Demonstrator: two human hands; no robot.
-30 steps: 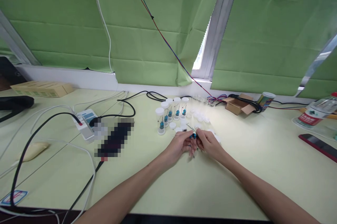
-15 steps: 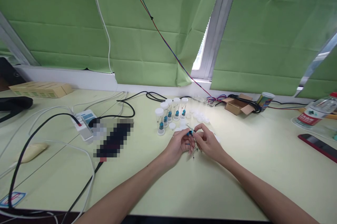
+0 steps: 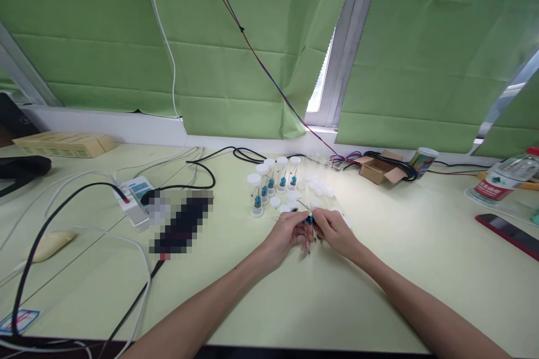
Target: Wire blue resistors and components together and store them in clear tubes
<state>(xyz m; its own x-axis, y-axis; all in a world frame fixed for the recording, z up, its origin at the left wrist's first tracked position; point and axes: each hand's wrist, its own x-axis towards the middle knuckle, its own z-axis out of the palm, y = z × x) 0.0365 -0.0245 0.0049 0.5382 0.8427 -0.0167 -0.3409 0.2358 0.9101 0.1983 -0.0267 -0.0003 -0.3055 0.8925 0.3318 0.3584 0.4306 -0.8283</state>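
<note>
Over the middle of the table, my left hand (image 3: 286,235) and my right hand (image 3: 336,230) meet at a small blue part with thin metal stems (image 3: 310,219). Both hands pinch it between thumb and fingers, and much of it is hidden by the fingertips. Its stems stick out above and below the fingers. Just beyond my left hand stand several clear capped tubes (image 3: 257,197), each holding a similar blue piece with thin stems. White round caps (image 3: 320,186) lie behind my hands, some partly covered by them.
A power strip (image 3: 137,201) with cables lies left, beside a blurred dark object (image 3: 185,221). At the back right are an opened cardboard box (image 3: 379,171) and a printed can (image 3: 423,161). A water bottle (image 3: 505,182) and a phone (image 3: 509,235) are far right.
My right fingers have closed in and lowered onto the blue part, nearer my left fingertips. The part has shifted slightly right and down. The tubes stay in place.
</note>
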